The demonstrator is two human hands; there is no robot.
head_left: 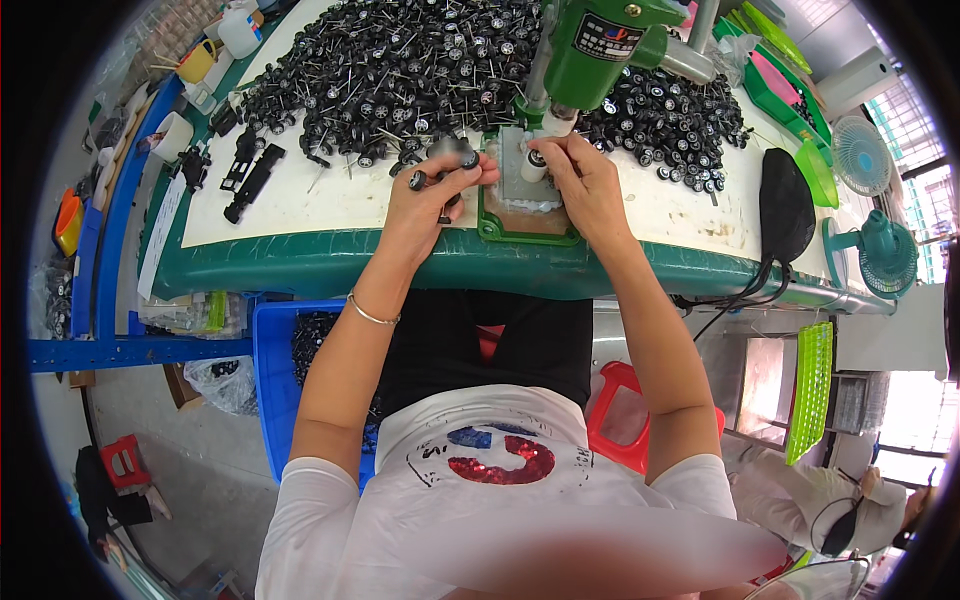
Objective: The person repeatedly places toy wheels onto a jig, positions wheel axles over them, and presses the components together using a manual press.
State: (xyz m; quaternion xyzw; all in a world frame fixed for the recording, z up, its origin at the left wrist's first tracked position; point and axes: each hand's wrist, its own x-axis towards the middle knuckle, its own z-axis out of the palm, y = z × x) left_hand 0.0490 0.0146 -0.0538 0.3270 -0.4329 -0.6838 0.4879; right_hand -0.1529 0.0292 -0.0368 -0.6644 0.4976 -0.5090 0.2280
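Observation:
My left hand (408, 215) is closed around several small black toy wheels (418, 181), left of the green bench press (598, 50). Its fingertips reach toward the press's pale fixture block (515, 185), which sits on a green base (493, 228). On the right, my right hand (592, 192) has thumb and fingers pinched together at the block, just under the press head. A small black wheel with a silvery hub (537, 158) shows at those fingertips. The fingers partly hide how it sits on the block.
Wheels on thin metal axles (400, 75) cover the table's far side; loose wheels (665, 125) lie right of the press. Black plastic chassis parts (254, 183) rest at left. A black cover with cables (787, 208) hangs at the right edge. Below stand a blue crate (272, 400) and red stool (612, 425).

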